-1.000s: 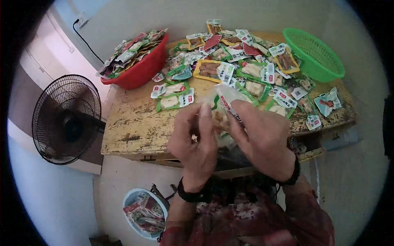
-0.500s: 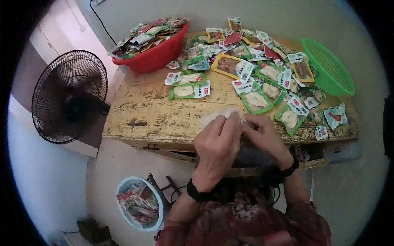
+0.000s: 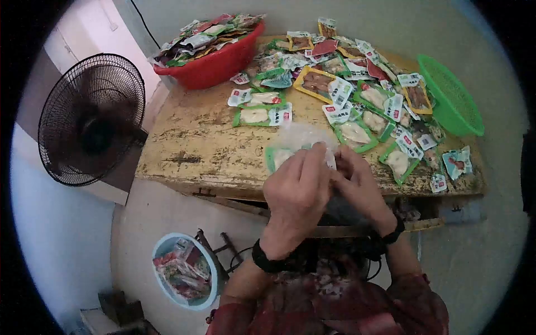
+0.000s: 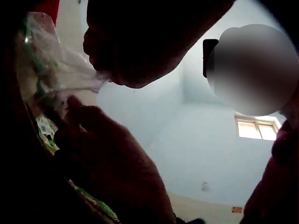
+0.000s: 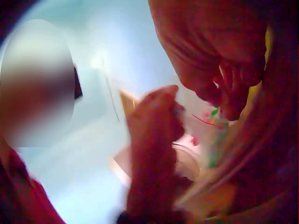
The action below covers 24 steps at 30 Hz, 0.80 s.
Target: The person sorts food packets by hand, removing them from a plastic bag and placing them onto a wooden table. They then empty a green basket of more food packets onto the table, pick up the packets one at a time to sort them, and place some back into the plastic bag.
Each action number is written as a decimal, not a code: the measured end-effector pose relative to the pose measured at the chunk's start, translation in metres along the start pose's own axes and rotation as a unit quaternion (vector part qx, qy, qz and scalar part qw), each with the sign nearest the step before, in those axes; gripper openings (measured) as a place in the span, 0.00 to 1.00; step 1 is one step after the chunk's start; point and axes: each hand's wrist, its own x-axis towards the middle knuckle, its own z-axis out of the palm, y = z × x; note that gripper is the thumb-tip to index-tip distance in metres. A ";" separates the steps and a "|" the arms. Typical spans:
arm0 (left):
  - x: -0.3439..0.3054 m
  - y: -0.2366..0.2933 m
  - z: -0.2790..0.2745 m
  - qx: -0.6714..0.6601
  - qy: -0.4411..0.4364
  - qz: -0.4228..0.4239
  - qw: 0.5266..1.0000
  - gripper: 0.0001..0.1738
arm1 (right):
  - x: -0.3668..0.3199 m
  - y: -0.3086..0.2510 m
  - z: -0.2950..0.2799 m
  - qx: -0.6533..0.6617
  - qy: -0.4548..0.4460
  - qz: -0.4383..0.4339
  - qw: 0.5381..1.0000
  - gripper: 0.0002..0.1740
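Note:
In the head view a clear plastic bag (image 3: 306, 135) lies at the table's front, with a green-edged packet (image 3: 277, 158) inside or under it; which cannot be told. My left hand (image 3: 296, 195) pinches the bag's near edge between curled fingers and thumb. Close on its right, my right hand (image 3: 360, 181) has its fingers curled at the same edge, pinching it. The left wrist view shows the bag (image 4: 63, 70) stretched from the fingertips of both hands. Blurred in the right wrist view, the two hands face each other, and a green and white packet (image 5: 216, 142) shows beyond them.
Many food packets (image 3: 318, 84) are heaped across the back and right of the worn wooden table (image 3: 190, 139). A full red basin (image 3: 223, 62) stands back left, a green basket (image 3: 451, 97) back right. On the floor are a blue tub (image 3: 162, 283) and a fan (image 3: 92, 125).
The view has shifted. Both hands have drawn together at the bag's edge, where they were apart one second ago. The bag now spreads farther out over the table, and the green-edged packet shows there.

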 end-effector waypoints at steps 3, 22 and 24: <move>-0.002 0.007 0.003 -0.008 -0.007 0.003 1.000 0.15 | 0.008 0.034 -0.008 -0.125 0.034 -0.101 0.986 0.18; -0.008 0.030 0.013 -0.051 -0.056 0.109 0.991 0.23 | -0.003 0.020 -0.008 -0.111 -0.005 -0.150 0.982 0.26; -0.010 0.049 0.016 -0.040 -0.064 0.145 0.987 0.22 | 0.002 0.015 -0.010 -0.059 -0.027 -0.090 0.994 0.27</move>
